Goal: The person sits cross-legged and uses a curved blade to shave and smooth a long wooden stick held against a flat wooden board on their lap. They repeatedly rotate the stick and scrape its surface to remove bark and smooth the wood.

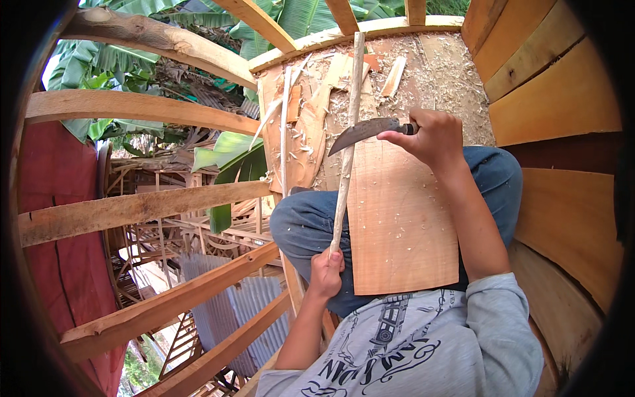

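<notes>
My left hand (327, 271) is closed round the near end of a long, pale wooden stick (350, 132), which slants up and away from me past my left knee. In my right hand (433, 137) is a knife (367, 132) with a broad, curved, dark blade and a dark handle, its tip pointing left. The blade lies across the upper half of the stick; whether it touches the wood I cannot tell. A flat, light wooden board (403, 228) rests on my lap under my right forearm, with a few shavings on it.
Wood shavings (446, 83) cover the plank floor ahead. A thin peeled stick (285, 126) and flat wood scraps (311, 132) lie to the left. Open wooden rails (152, 205) border the left side, with a drop beyond. A plank wall (562, 92) rises on the right.
</notes>
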`<state>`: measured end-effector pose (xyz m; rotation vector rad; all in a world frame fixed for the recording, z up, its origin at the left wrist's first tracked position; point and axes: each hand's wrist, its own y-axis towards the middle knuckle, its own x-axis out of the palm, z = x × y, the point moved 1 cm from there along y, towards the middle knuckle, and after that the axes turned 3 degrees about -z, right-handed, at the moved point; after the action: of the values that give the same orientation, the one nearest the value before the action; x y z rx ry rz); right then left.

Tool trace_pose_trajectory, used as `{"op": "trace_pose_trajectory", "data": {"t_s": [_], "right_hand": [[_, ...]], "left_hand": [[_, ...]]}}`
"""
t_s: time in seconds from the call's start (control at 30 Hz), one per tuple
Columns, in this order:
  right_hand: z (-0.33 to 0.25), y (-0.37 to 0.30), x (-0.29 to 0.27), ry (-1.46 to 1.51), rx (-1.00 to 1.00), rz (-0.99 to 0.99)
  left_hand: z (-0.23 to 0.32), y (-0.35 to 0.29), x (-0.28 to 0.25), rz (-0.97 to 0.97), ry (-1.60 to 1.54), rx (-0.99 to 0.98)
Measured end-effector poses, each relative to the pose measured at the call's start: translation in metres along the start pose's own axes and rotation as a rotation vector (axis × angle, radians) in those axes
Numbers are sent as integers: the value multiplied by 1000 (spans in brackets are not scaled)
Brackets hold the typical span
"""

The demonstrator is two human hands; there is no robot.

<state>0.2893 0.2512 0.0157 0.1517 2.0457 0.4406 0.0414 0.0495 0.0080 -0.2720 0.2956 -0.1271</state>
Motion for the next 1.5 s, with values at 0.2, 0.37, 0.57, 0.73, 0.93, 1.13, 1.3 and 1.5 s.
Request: {"op": "trace_pose_trajectory", "data": {"t_s": [0.2, 0.37, 0.57, 0.73, 0.93, 1.13, 1.3, 1.5], "right_hand": [[86, 34, -38, 68, 674, 41], [34, 0, -53, 107, 359, -110], [-13, -21, -33, 25, -13, -98], [39, -4, -29, -11, 303, 100], [86, -6, -72, 188, 578, 56], [-2, -46, -49, 319, -29, -87], [67, -11, -11, 837, 568, 160], [40, -19, -39, 1540, 652, -252]], "left_hand": [[-3, -4, 0, -76, -20, 62], [0, 0, 0, -30, -4, 15], [2, -4, 11, 101, 294, 147], [7, -2, 16, 77, 334, 156], [10, -2, 18, 59, 378, 174], [5, -2, 11, -41, 363, 203], [2, -10, 3, -87, 203, 209], [5, -4, -14, -254, -54, 55]]}}
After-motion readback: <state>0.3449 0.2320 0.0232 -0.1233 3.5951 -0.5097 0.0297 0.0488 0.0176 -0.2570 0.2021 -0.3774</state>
